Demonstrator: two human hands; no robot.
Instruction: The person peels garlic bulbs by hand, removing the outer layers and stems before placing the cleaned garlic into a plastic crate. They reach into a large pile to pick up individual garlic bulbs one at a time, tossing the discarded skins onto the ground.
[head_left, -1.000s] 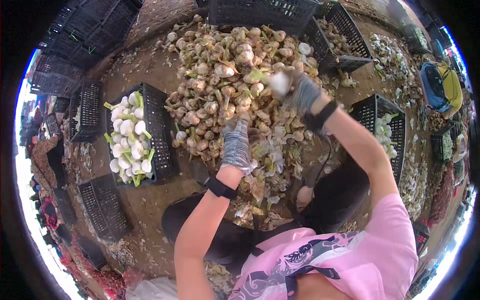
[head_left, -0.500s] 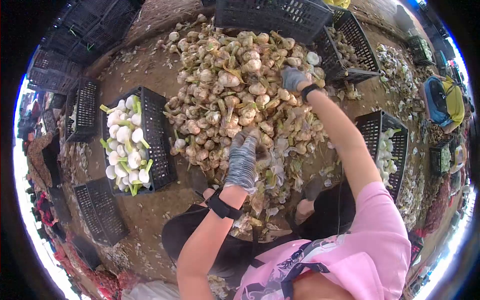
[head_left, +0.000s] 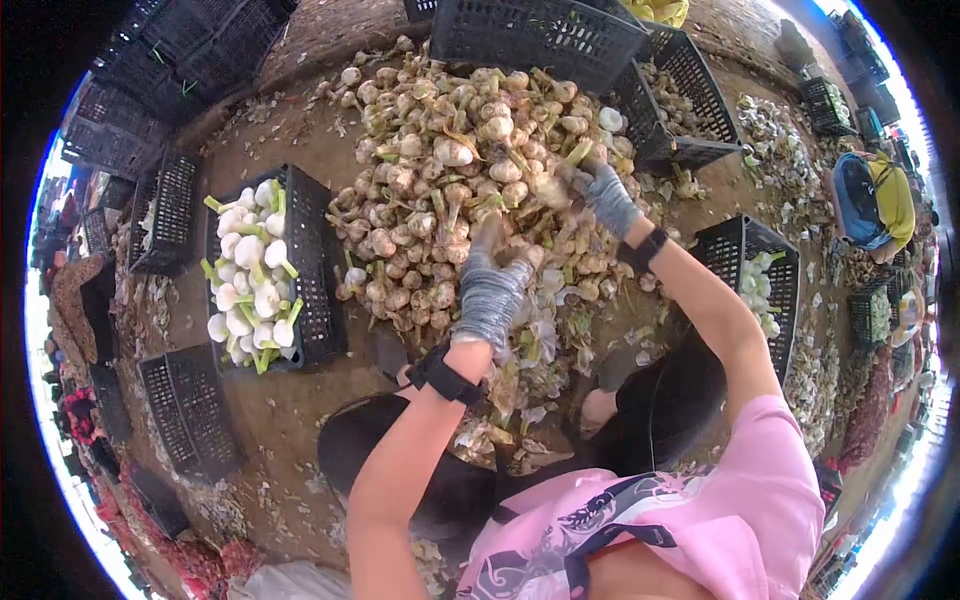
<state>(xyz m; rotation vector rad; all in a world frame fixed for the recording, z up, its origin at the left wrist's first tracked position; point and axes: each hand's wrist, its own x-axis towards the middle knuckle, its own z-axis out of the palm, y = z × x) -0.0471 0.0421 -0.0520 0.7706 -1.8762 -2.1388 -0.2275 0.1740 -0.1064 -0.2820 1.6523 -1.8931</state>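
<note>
One garlic heap (head_left: 440,190) on dirt floor (head_left: 285,415); right hand (head_left: 608,197) grips bulb (head_left: 553,186), left hand (head_left: 490,285) unclear.

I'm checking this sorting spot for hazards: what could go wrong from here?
Pulling the garlic bulb out with the right hand may topple neighbouring bulbs off the heaped garlic pile. The left hand presses into the pile, so stiff stalks could jab through its knit glove.

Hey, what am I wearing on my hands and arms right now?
Grey knitted gloves cover the left hand and right hand. A black band wraps each wrist, left band and right band. The forearms are bare below a pink short-sleeved top with a dark print.
</note>
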